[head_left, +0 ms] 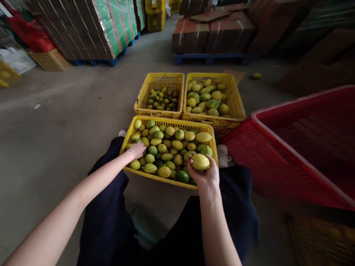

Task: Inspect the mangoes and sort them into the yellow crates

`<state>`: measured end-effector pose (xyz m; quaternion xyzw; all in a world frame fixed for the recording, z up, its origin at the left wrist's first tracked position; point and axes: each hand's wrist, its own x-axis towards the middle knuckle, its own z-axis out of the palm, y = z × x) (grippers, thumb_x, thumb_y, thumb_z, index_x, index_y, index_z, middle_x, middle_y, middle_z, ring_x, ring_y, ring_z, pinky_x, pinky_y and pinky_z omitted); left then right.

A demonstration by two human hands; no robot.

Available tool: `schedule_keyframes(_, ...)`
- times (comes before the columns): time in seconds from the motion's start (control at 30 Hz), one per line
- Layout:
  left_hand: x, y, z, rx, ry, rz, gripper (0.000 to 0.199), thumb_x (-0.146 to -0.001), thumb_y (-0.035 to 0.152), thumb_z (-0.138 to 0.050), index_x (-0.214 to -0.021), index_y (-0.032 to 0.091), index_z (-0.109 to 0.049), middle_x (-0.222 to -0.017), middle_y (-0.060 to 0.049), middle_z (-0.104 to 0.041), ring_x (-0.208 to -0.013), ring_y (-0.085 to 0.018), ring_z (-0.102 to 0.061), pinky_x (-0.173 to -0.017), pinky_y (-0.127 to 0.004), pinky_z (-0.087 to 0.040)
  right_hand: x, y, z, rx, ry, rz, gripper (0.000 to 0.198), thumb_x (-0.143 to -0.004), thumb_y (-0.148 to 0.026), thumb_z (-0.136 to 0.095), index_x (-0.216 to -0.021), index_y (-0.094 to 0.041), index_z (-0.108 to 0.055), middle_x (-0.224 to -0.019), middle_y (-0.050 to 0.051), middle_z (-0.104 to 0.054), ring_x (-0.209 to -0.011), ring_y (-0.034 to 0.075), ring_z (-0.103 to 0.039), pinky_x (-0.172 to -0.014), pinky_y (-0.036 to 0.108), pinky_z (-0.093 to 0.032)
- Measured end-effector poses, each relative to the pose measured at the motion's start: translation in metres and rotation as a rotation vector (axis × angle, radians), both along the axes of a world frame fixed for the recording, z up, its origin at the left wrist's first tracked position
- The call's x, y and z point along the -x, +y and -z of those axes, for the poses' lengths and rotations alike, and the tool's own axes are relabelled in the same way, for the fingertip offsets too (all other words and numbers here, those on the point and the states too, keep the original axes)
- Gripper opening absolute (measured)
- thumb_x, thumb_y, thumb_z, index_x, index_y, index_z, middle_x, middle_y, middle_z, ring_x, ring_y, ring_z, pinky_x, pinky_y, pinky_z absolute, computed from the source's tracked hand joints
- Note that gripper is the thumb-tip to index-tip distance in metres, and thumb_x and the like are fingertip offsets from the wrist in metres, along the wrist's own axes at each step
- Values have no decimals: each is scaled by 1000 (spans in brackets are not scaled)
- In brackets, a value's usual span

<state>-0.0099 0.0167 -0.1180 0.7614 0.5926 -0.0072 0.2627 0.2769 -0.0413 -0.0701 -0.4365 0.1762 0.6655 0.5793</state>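
Note:
Yellow and green lemons (177, 145) fill the yellow crate (159, 180) between my legs. My right hand (206, 177) is closed around a large yellow lemon (200, 162), palm up, above the crate's near right corner. On the left side of the same crate, my left hand (137, 150) reaches down among the fruit with its fingers curled together. Whatever lies under those fingers is hidden. Close to the left hand are a green lemon (150, 158) and a yellow one (135, 164).
Beyond stand two more yellow crates, one with small lemons (162, 99), the other with larger ones (206, 96). A big red crate (288, 147) stands at the right. Strapped cartons on a blue pallet (210, 59) and a wrapped stack (83, 29) are behind. One lemon (256, 76) lies on the floor.

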Motion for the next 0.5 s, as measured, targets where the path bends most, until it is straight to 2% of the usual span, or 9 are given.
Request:
schedule_keyframes(0.1,-5,-7,22,12,221,232,24,-83,-1,-55,-93,15,-70,-115,-15,-69,-119,-30,-57,-100,-44,-44,-1,-1,2,10,-6,-1,15,-83,-29,-57,-93,-21,-60,-78,5,-69,-69,19,-68,-50,25,-55)
schedule_keyframes(0.13,-6,-7,27,5,252,268,25,-85,-1,-53,-92,15,-70,-114,-15,-69,-118,-30,-58,-99,-42,-44,-1,-1,3,23,-5,0,14,-83,-29,-56,-93,-20,-60,-78,5,-69,-69,19,-68,-50,25,-55)
schedule_keyframes(0.3,-2,6,35,-45,272,399,26,-85,-4,-53,-84,16,-69,-105,-9,-72,-112,-25,-58,-92,-35,-44,-2,1,3,4,-2,-14,16,-84,-30,-55,-97,-21,-59,-79,5,-69,-70,20,-69,-51,27,-57)
schedule_keyframes(0.5,7,10,40,-112,236,494,28,-84,-8,-53,-79,17,-67,-99,-9,-72,-102,-22,-59,-85,-35,-41,9,6,-13,50,42,0,18,-91,-30,-49,-100,-19,-60,-74,5,-68,-69,19,-68,-48,24,-56)
